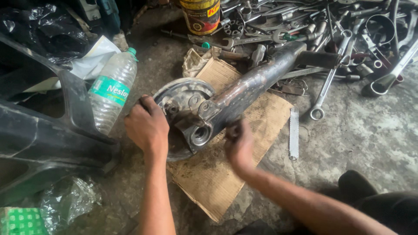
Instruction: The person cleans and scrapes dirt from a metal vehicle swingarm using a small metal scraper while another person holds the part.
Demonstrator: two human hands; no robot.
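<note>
A greasy black metal arm point(257, 80) with a round drum plate point(180, 98) at its near end lies on a sheet of cardboard point(217, 174) on the concrete floor. My left hand point(147, 126) grips the left rim of the drum plate. Just below the arm, near its joint, my right hand point(238, 146) is blurred with the fingers curled; whether it holds something small I cannot tell.
A clear plastic water bottle point(111, 93) lies left of the plate beside a black plastic body panel point(48, 135). Several spanners and sockets point(331, 39) are heaped at the back right. A hacksaw blade point(294, 132) lies right of the cardboard. A yellow can point(200, 15) stands behind.
</note>
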